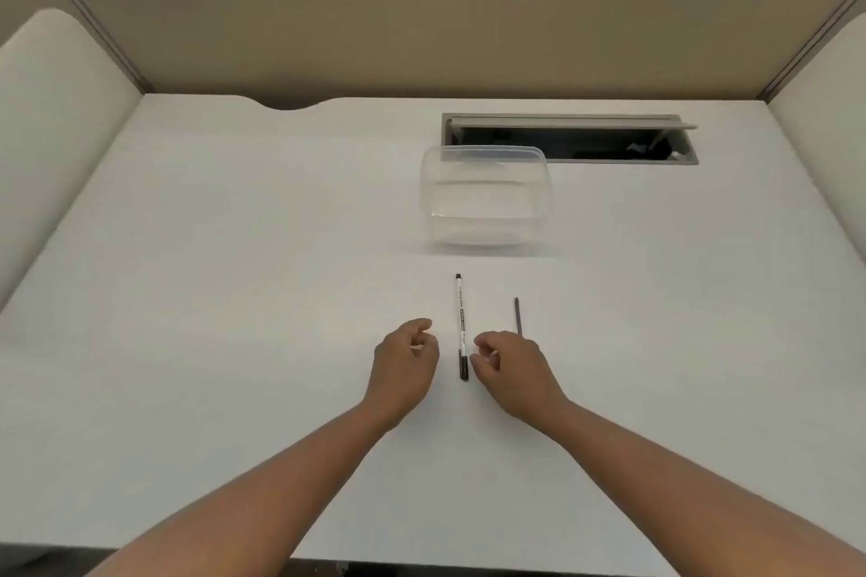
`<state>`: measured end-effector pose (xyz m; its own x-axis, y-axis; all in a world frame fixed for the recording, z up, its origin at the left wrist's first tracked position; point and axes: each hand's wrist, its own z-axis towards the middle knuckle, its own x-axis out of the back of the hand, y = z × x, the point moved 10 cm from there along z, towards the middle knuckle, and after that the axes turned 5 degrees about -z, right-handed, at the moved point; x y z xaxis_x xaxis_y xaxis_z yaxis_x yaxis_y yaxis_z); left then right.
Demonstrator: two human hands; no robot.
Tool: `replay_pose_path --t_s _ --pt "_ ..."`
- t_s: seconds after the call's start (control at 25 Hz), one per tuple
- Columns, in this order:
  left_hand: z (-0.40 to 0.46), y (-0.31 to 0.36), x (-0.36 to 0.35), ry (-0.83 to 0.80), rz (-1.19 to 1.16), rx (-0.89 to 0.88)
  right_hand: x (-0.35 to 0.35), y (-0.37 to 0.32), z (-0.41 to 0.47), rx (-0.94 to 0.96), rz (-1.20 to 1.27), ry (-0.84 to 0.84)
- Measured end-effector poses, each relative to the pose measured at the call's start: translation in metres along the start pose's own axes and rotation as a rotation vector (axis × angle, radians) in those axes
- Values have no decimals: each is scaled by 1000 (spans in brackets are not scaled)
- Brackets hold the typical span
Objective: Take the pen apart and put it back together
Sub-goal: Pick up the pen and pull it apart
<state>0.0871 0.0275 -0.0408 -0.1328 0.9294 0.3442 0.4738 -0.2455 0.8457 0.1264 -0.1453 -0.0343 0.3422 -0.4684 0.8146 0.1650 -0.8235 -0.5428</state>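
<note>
A white desk [234, 248] is sitting inside a tan-partitioned cubicle. The pen [461, 327] is lying toward the near edge, pointing at the far edge. The left hand [406, 363] and right hand [508, 368] are flanking it, loosely curled, gripping nothing. A thin dark rod [517, 315] is lying beside the right hand. A clear container [485, 201] is resting mid-surface.

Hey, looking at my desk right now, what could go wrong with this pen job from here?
1. The thin dark refill lies loose, partly hidden behind your right hand; a careless move might roll it away.
2. The open cable tray slot behind the clear plastic container could swallow a stray part.
3. The pen lies between both hands, touching neither; a bump may send it rolling.
</note>
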Motion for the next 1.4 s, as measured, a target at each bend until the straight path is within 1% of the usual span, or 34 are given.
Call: replay_pose_path --t_s 0.08,0.16,0.32,0.44,0.52,0.68,0.8,0.92,1.0,1.12,1.2,1.28,1.32,1.4 --pt "1 -9 -3 -19 -22 56 -2 7 4 -89 82 -21" --pt "-1 -19 -6 -36 -31 94 -5 11 6 -171 115 -55" --pt "-1 -23 -8 -69 -66 104 -12 11 8 -224 68 -92" --pt "1 -29 -10 -106 -82 131 -13 7 9 -221 -33 -88" --pt "1 -28 -9 -116 -86 138 -14 4 9 -223 -55 -106" --pt "-1 -24 -13 -171 -63 140 -22 5 1 -255 -16 -184" --pt "1 -19 -16 -186 -76 152 -22 6 -4 -252 107 -198" --pt "0 -6 -19 -188 -245 190 -21 2 -9 -209 263 -241" --pt "0 5 -18 -157 -361 200 -18 -5 -13 -148 279 -254" --pt "-1 17 -12 -60 -513 174 -12 -14 -15 -89 303 -254" --pt "-3 30 -11 -43 -551 109 -7 -18 -16 -68 324 -254" --pt "-3 43 -9 -48 -476 8 2 -20 -14 -67 361 -218" --pt "-4 49 -8 -53 -395 -49 9 -19 -13 -88 420 -183" --pt "-7 60 -5 -63 -187 -172 23 -18 -12 -159 619 -111"
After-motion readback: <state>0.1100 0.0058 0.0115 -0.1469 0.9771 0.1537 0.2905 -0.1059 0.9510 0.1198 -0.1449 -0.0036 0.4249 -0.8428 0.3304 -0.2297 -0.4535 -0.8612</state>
